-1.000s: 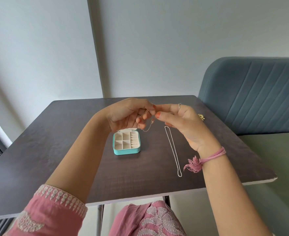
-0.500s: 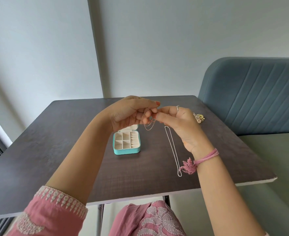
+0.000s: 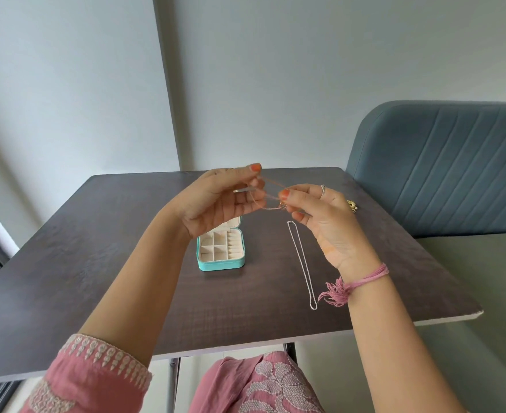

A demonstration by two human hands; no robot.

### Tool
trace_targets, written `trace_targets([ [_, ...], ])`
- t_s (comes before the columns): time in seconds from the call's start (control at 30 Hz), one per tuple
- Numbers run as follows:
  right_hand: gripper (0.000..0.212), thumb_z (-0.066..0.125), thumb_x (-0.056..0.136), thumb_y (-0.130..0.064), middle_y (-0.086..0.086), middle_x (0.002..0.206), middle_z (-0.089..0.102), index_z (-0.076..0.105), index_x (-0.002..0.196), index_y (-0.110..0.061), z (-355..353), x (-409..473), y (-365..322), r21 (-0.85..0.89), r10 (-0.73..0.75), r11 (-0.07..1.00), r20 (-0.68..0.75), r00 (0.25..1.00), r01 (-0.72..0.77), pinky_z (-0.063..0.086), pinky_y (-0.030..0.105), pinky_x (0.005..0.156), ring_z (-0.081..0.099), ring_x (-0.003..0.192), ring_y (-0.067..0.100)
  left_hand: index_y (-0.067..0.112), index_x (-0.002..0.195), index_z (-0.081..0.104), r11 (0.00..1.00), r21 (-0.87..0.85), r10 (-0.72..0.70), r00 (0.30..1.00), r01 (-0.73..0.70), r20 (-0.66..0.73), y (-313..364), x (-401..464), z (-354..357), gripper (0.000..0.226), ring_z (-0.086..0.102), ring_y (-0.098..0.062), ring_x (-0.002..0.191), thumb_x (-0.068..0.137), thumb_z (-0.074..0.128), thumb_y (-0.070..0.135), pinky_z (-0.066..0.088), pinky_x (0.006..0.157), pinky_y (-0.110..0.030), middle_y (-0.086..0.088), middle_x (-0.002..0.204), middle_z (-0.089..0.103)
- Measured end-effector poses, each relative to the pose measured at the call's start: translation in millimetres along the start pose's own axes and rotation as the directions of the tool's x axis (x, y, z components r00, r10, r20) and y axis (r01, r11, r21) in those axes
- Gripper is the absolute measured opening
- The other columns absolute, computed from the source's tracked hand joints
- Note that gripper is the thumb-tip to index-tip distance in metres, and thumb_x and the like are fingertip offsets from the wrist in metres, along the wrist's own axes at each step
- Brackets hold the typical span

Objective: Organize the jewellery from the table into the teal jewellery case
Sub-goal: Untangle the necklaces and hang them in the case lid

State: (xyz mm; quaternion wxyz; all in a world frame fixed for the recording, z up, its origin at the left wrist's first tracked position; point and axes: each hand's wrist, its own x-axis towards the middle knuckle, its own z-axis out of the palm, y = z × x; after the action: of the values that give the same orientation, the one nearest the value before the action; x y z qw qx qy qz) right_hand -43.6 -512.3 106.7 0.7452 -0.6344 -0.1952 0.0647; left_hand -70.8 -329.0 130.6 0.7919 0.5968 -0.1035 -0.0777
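A thin rose-gold chain (image 3: 268, 193) is stretched between my two hands above the dark table (image 3: 96, 263). My left hand (image 3: 219, 201) pinches one end with fingers curled. My right hand (image 3: 320, 216) pinches the other end, where a small ring-shaped piece hangs. Below my left hand the teal jewellery case (image 3: 220, 265) lies open, its cream compartments showing nothing inside; the lid is mostly hidden by my hand. A long silver chain (image 3: 302, 266) lies straight on the table, right of the case. A gold ornament (image 3: 352, 205) sits near the far right edge.
A blue-grey padded seat back (image 3: 442, 165) stands to the right of the table. The wall is close behind the table's far edge. A pink thread band (image 3: 362, 281) circles my right wrist.
My hands have moved slightly apart, drawing the rose-gold chain out between them. My left hand has risen and turned, its thumb now pointing up. The case and silver chain have not moved.
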Motion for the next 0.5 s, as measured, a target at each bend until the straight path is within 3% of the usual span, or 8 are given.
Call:
trace_targets([
  [0.17, 0.009, 0.072, 0.074, -0.022, -0.007, 0.071, 0.067, 0.074, 0.065, -0.025, 5.0, -2.0, 5.5, 0.07, 0.04, 0.997, -0.028, 0.999, -0.038, 0.04, 0.028, 0.077, 0.054, 0.073, 0.008, 0.019, 0.07, 0.069, 0.997, -0.071, 0.03, 0.999, -0.032, -0.03, 1.5, 3.8, 4.9, 0.019, 0.064, -0.015, 0.089, 0.083, 0.061, 0.03, 0.049, 0.096, -0.035, 0.003, 0.078, 0.065],
  [0.27, 0.004, 0.073, 0.068, -0.029, -0.007, 0.074, 0.07, 0.074, 0.068, -0.026, 9.5, -4.4, 9.2, 0.105, 0.063, 0.993, -0.017, 0.998, -0.061, 0.04, 0.027, 0.078, 0.055, 0.073, 0.007, 0.016, 0.08, 0.07, 0.992, -0.114, 0.047, 0.999, -0.046, 0.004, 3.8, 5.1, 5.0, 0.017, 0.066, -0.017, 0.092, 0.087, 0.058, 0.025, 0.052, 0.094, -0.032, 0.0, 0.086, 0.068],
  [0.37, 0.014, 0.074, 0.062, -0.036, -0.007, 0.078, 0.07, 0.074, 0.073, -0.026, 11.3, -5.8, 13.7, 0.117, 0.07, 0.991, -0.012, 0.997, -0.068, 0.04, 0.028, 0.079, 0.055, 0.075, 0.007, 0.015, 0.089, 0.07, 0.998, -0.008, 0.06, 0.998, -0.06, 0.006, 7.3, 5.0, 4.6, 0.015, 0.065, -0.015, 0.089, 0.089, 0.056, 0.021, 0.049, 0.097, -0.033, 0.001, 0.084, 0.069],
  [0.5, 0.022, 0.074, 0.061, -0.043, -0.008, 0.082, 0.07, 0.074, 0.078, -0.028, 9.3, -5.5, 18.4, 0.072, 0.077, 0.994, 0.016, 0.997, -0.078, 0.04, 0.03, 0.082, 0.057, 0.078, 0.007, 0.003, 0.099, 0.062, 0.984, 0.172, 0.048, 0.999, -0.045, -0.013, 17.1, 3.4, 8.8, 0.021, 0.062, -0.009, 0.074, 0.091, 0.052, 0.018, 0.053, 0.087, -0.025, 0.007, 0.07, 0.065],
])
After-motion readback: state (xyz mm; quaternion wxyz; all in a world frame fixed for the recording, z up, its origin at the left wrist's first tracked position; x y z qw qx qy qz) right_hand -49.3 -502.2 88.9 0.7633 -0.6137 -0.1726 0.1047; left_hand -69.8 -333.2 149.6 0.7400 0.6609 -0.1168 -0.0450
